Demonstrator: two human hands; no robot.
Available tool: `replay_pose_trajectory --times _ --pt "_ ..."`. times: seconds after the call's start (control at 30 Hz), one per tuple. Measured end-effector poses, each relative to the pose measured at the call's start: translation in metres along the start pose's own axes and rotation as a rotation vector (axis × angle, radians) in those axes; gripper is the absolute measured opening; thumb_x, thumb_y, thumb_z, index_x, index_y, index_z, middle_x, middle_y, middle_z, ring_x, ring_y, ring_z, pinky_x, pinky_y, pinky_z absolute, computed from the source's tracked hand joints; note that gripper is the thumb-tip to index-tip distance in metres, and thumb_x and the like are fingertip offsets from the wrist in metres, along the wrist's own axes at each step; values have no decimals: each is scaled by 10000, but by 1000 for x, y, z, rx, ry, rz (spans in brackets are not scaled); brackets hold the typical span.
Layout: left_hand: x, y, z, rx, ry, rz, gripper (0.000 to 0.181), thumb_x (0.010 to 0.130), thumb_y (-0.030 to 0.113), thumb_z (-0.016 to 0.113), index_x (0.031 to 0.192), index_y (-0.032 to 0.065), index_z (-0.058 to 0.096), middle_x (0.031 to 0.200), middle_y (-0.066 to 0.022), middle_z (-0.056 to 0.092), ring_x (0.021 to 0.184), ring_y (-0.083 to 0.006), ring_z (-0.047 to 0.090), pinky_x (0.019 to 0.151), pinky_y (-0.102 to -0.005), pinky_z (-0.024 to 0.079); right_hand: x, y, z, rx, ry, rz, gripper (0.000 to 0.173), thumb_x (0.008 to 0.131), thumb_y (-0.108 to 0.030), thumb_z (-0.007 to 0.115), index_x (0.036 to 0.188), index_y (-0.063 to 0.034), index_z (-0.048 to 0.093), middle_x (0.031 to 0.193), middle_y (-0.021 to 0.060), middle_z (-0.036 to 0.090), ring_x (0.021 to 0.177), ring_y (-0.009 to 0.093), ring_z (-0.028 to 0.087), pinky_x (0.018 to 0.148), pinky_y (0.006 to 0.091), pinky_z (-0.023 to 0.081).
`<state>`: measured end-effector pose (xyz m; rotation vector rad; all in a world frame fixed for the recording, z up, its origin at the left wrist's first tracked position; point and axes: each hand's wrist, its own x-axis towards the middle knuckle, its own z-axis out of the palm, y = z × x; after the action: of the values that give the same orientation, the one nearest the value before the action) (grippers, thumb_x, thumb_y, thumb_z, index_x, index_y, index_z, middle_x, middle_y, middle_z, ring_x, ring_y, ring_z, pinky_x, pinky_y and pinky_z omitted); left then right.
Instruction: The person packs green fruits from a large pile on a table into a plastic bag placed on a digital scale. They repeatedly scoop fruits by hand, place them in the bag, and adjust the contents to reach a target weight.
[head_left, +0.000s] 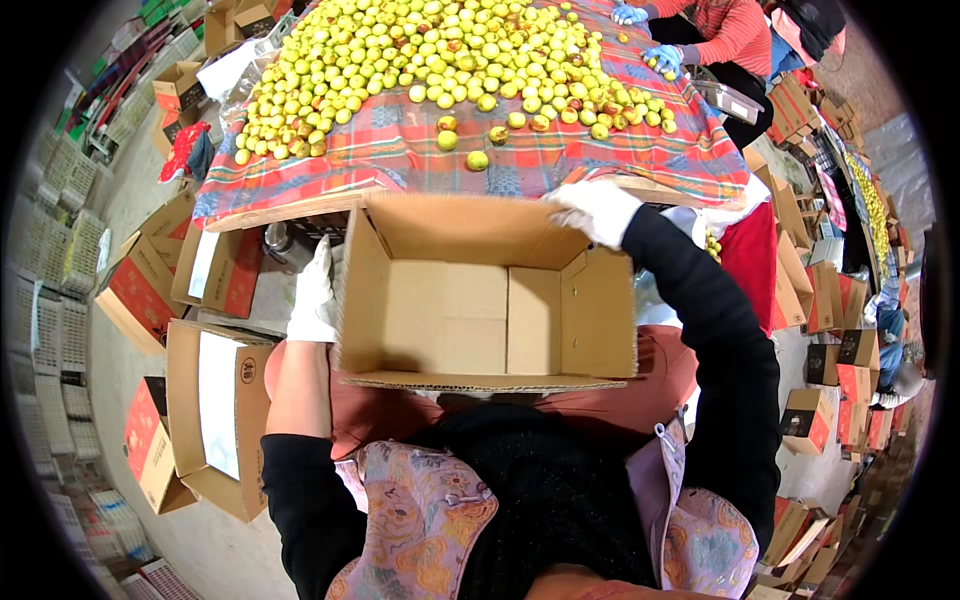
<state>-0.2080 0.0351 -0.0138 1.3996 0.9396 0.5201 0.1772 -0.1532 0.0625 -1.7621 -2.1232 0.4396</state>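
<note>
An open cardboard box (476, 315) rests over my lap, its inside bare and its mouth facing up at me. In a white glove, my right hand (596, 212) grips the box's far right rim. My left hand (315, 292), gloved in white too, lies along the outside of the left wall with its fingers stretched away from me; the box partly hides where they meet. Just beyond the box stands a table covered with a plaid cloth (450, 176). A large heap of yellow-green jujube-like fruits (420, 60) covers it, with a few loose fruits near the front edge.
At my left stand open cardboard boxes (255, 427) and a metal flask (285, 244). Stacked plastic crates (56, 315) line the far left. A co-worker's blue-gloved hand (664, 58) touches fruit at the table's right. More cartons (806, 420) fill the floor at right.
</note>
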Motion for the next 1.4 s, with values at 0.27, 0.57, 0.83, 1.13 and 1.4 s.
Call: replay_pose_trajectory --times 0.27,0.57,0.83,1.13,1.4 --pt "3 -45 39 741 -318 58 427 873 380 542 1111 34 623 1031 -168 655 883 -346 627 807 -413 500 12 70 95 -68 -43 -40 232 820 -133 579 1043 -74 606 933 130 650 865 329 632 754 407 502" --pt "84 -103 32 1149 -271 6 320 753 232 645 974 -1 643 921 -259 637 854 -346 638 705 -408 492 -15 59 53 -201 384 102 252 905 -254 581 1055 -63 650 904 149 679 844 328 655 764 374 523" --pt "116 -137 29 899 -294 51 248 857 220 585 1025 44 635 885 -91 641 755 -202 598 644 -355 484 -212 112 29 144 863 870 286 891 -231 630 1106 -44 650 1013 123 694 919 224 663 856 334 491" --pt "106 -109 57 68 -206 -412 302 900 251 532 1155 95 576 986 -64 621 845 -222 613 712 -382 513 -450 54 164 -198 478 1978 1012 688 -703 621 1374 6 395 1365 233 453 1227 345 490 1040 392 385" --pt "103 -99 69 32 -160 -399 299 861 73 576 1159 75 556 1027 -73 624 867 -236 616 745 -396 519 -408 20 179 -215 379 2045 894 624 -517 764 1331 -84 430 1427 185 351 1298 386 362 1062 514 309"
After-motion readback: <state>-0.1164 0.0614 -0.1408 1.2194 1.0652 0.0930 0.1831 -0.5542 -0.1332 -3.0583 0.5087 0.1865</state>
